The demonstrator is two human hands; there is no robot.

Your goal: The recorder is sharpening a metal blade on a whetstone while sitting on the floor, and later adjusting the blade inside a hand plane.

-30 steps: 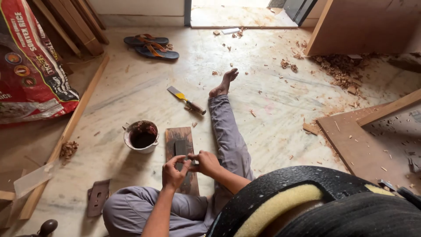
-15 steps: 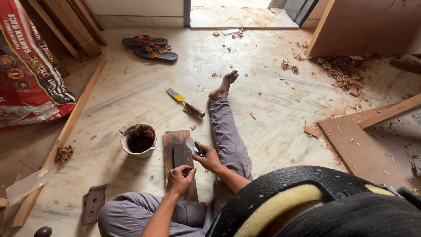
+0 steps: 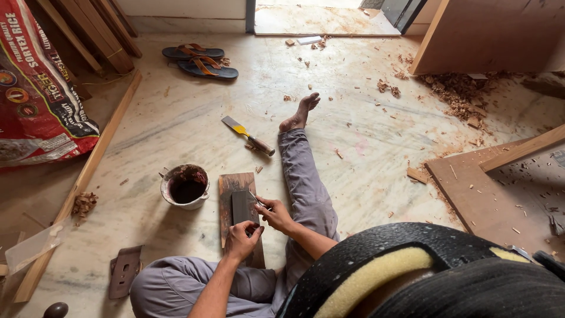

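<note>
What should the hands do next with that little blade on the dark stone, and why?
Probably push the small blade forward along the dark stone. The right hand holds it at the stone's edge, the left hand presses on the stone's near end, and most of the stone's surface on its wooden board lies ahead, so a forward stroke looks likely.

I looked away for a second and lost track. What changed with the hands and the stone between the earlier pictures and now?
Both hands came down from in front of the body to the dark stone on its wooden board. The left hand now rests at the stone's near end; the right hand holds a small metal blade at the stone's right edge. The pot, the chisel and the sandals stayed put.
</note>
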